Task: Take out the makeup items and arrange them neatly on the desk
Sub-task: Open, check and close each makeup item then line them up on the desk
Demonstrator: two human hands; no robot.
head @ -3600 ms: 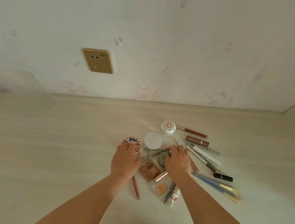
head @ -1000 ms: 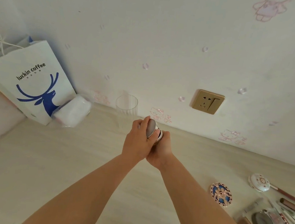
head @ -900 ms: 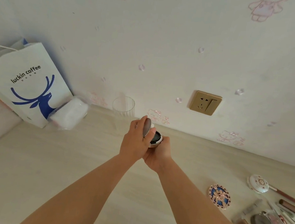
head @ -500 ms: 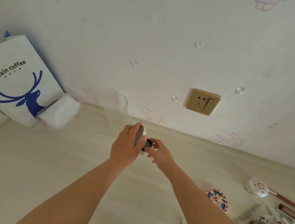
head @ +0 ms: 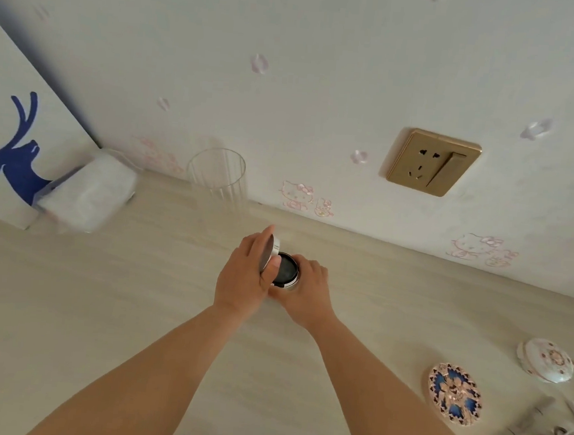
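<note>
On the pale desk (head: 66, 303), glass (head: 217, 177) beside papered wall (head: 291, 63).

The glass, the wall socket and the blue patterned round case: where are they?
glass (head: 217, 177), head view, on its clear side wall.
wall socket (head: 432, 162), head view, middle of its gold plate.
blue patterned round case (head: 455, 394), head view, centre of its lid.

Soft, even daylight fills the scene, bright without glare. A bluish shadow falls on the wall (head: 293, 29) behind the paper bag (head: 6, 147) at ten o'clock. Wide-angle distortion tilts the desk (head: 66, 303) edge and stretches the corners. The tissue pack (head: 88, 195) at nine o'clock is smeared by motion blur (so are the items at four o'clock).
</note>
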